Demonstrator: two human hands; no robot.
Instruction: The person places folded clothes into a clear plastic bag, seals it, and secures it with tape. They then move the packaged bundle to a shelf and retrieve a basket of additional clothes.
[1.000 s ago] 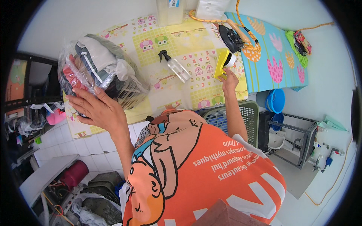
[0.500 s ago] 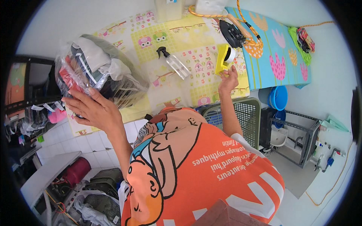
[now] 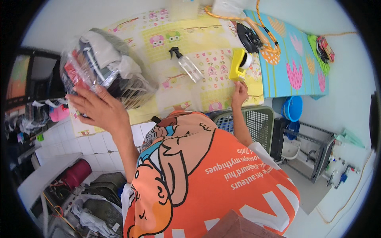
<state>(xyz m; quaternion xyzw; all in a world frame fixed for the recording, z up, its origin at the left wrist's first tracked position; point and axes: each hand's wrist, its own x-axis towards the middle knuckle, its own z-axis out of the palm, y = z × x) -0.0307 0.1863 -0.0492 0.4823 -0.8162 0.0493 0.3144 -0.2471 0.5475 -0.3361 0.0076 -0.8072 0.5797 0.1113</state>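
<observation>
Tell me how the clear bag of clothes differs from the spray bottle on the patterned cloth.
The bag of clothes is bulky, crumpled and stuffed with mixed fabrics; the spray bottle is slim, rigid and looks nearly empty. The left hand rests on the bag; no hand touches the bottle, which lies on its side. Both are clear plastic, on the patterned cloth.

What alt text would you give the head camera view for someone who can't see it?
Seen from above, a person in an orange printed shirt rests the left hand on a clear plastic bag of clothes on a yellow patterned table cover. The right hand lies just below a yellow tape dispenser, beside a spray bottle.
</observation>
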